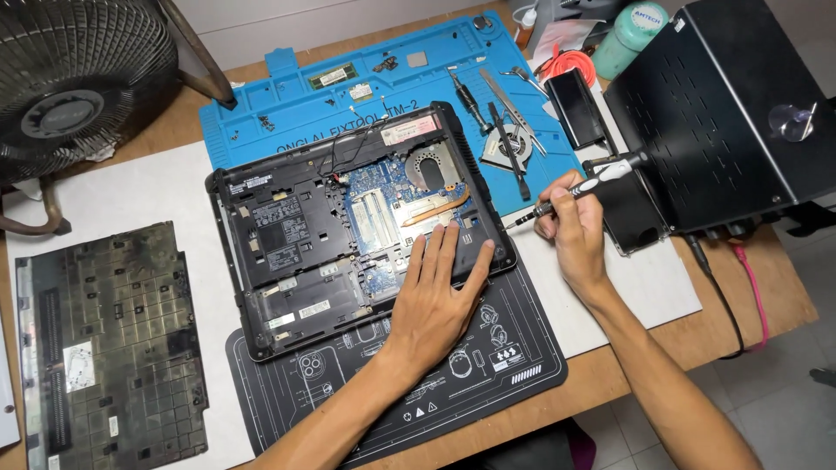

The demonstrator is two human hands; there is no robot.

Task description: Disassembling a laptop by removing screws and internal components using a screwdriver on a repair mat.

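we see the left hand (435, 300) lying flat, fingers spread and gripping nothing, on the lower right corner of the opened laptop (348, 226), which sits upside down with its bottom cover off. the laptop rests partly on a blue repair mat (261, 113) and partly on a black mat (488, 374) nearer to us. the right hand (575, 231) is closed around a slim electric screwdriver (579, 190), its tip pointing left and hovering just beside the laptop's right edge (whether it touches we cannot tell). inside the laptop we make out the blue circuit board (374, 213) and a copper heat pipe (440, 204). a removed cooling fan (509, 144) lies on the blue mat, near tweezers (509, 100). a dusty keyboard panel (113, 348) lies well apart on the left, below a desk fan (74, 78). a black metal box (723, 104) stands to the right.
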